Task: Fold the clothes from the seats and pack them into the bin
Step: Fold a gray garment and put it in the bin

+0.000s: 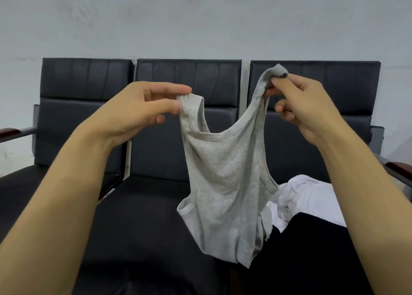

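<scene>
A light grey tank top (225, 183) hangs in the air in front of the black seats (156, 216). My left hand (142, 107) pinches its left shoulder strap between thumb and fingers. Higher up, my right hand (298, 100) pinches the right strap. The top's hem dangles just above the seat cushions. Behind it on the right seat lie a white garment (312, 201) and a black garment (312, 250). No bin is in view.
Three joined black padded seats stand against a pale grey wall (200, 22). A wooden-topped armrest (9, 132) sticks out at the left end and another armrest (399, 169) at the right end.
</scene>
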Demonstrator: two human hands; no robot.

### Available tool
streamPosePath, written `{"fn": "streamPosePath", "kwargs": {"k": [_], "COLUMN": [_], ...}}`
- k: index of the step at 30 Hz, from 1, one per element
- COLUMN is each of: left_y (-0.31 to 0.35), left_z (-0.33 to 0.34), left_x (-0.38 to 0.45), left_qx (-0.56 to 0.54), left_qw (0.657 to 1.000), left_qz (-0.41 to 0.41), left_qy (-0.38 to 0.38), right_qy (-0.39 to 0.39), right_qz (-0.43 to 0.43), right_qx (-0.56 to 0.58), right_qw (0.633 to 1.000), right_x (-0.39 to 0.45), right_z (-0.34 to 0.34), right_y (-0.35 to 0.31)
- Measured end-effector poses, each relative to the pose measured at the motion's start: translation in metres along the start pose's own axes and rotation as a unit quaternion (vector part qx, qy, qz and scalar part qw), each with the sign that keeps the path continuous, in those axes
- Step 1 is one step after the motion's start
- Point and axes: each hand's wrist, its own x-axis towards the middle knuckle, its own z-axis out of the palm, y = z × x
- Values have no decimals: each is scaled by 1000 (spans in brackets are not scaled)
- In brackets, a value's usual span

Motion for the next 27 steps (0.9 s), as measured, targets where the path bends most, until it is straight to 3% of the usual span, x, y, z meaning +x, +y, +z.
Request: {"fn": "streamPosePath", "kwargs": {"k": [4, 7, 10, 19, 24, 27], "left_y": [-5, 5, 29, 143, 213, 241], "left_z": [-3, -13, -32, -101, -128, -133], "left_x": [4, 16, 46, 95, 90, 86], "left_qx": [-44, 0, 33, 90, 69, 70], "left_qw": [997, 995, 989, 970, 948, 949], "left_qz": [8, 26, 21, 94, 152, 155], "left_qy": [64, 97, 141, 205, 270, 266], "right_qy": [-4, -10, -32, -36, -14, -8], "right_qz": [-16, -20, 6, -9, -21, -40], "right_qx": [-29, -31, 35, 168, 297, 291], "right_qw": [999, 999, 999, 985, 955, 956], "right_x": [1, 3, 16, 65, 75, 77], "right_z": [0, -1, 5, 2, -15, -21], "right_y": [4, 3, -13, -129, -202, -229]}}
